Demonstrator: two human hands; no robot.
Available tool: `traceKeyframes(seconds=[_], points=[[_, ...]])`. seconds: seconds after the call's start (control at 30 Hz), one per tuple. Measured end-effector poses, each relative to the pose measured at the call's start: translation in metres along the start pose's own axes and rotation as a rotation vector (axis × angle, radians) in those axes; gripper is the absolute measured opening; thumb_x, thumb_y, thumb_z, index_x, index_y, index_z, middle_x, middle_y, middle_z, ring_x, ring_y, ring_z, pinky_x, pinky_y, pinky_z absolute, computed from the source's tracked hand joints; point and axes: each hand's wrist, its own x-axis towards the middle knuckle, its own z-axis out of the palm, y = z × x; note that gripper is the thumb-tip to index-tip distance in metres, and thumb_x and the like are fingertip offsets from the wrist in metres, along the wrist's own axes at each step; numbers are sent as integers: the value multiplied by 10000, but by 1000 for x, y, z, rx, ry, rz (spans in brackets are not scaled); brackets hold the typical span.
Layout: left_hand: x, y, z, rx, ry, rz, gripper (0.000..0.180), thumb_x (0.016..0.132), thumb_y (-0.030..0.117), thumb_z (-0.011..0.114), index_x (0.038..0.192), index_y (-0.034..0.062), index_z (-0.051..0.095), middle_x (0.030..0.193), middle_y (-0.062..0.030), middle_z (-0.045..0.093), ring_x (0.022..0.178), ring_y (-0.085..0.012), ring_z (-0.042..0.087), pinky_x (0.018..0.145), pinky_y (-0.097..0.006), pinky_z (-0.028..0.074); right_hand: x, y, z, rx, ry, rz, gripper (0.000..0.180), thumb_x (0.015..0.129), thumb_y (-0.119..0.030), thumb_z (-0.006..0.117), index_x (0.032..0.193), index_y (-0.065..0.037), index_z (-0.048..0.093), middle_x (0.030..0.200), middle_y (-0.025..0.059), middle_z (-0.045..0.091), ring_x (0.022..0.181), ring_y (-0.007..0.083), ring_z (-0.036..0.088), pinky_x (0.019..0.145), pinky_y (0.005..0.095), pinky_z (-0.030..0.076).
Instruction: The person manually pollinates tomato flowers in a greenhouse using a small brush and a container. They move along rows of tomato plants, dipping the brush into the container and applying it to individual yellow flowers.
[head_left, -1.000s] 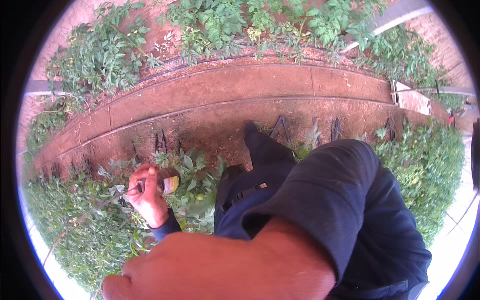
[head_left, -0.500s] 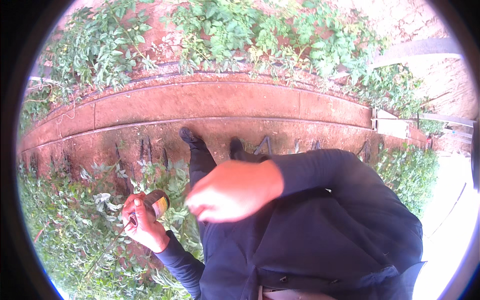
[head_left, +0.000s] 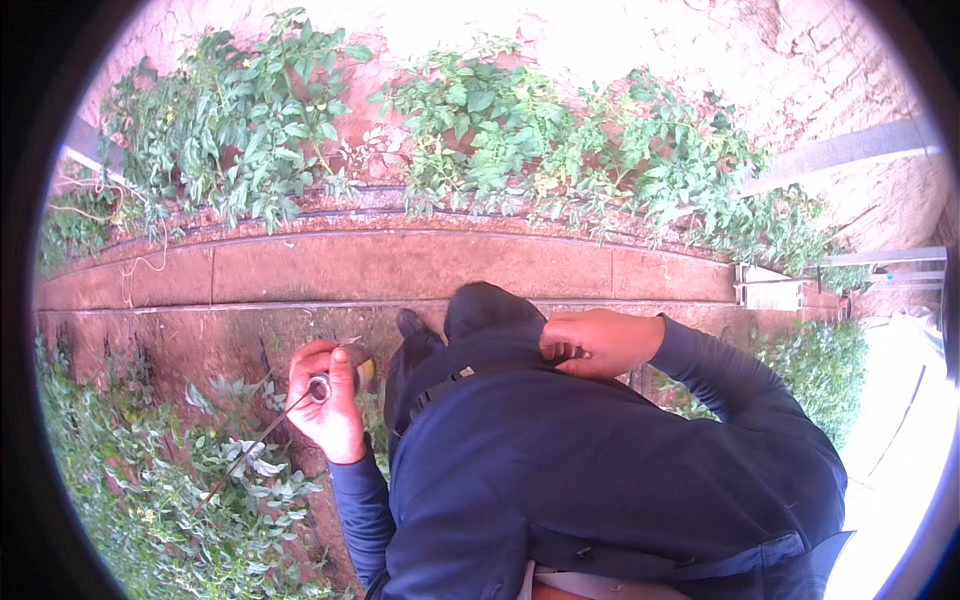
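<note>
My left hand (head_left: 328,405) is closed around a small dark bottle (head_left: 364,374) with a partly yellow label. The bottle is tilted, and its round open mouth faces me beside my thumb. A thin stick (head_left: 243,457) runs from the bottle's mouth and my fingers down to the left, over the leaves. My right hand (head_left: 610,342) is closed, its fingers curled in beside my raised, dark-clothed thigh (head_left: 490,312). Whatever those fingers hold, if anything, is hidden.
Tomato-like plants (head_left: 480,120) grow along the far side, and more leafy plants (head_left: 140,470) stand close on my left. A low reddish kerb (head_left: 420,265) crosses ahead of my feet. A white box-like piece (head_left: 775,290) sits at its right end.
My right hand has swung to the right, from in front of my body to beside my thigh. The left hand with the bottle has moved up and slightly right. One knee has come up.
</note>
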Motion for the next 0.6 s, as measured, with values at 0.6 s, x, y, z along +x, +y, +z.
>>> traceKeyframes(seconds=[0.6], points=[[64, -41, -17, -46, 591, -223, 72, 972, 15, 761, 910, -3, 728, 1083, -97, 741, 964, -133, 655, 922, -312, 513, 227, -66, -112, -96, -183, -223, 223, 1138, -285, 568, 1118, -63, 575, 969, 170, 715, 895, 393, 714, 753, 431, 540]])
